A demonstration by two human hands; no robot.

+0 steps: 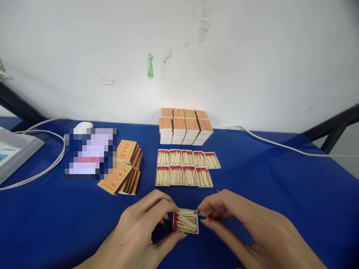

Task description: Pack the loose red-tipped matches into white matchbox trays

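Observation:
A small white tray of red-tipped matches [185, 220] lies on the blue table [280, 194] just in front of me. My left hand [140, 231] grips its left side, thumb below and fingers curled over the top. My right hand [241, 220] is at its right edge, fingertips pinched close against the tray. The matches in it lie unevenly. A single loose match [217, 190] rests just beyond my right fingers.
Two rows of filled match trays [186, 168] lie behind my hands. Stacked closed matchboxes [185, 127] stand near the wall. Flat orange sleeves [123, 168] pile up at left beside a blurred item. A white device [14, 149] and cables sit far left.

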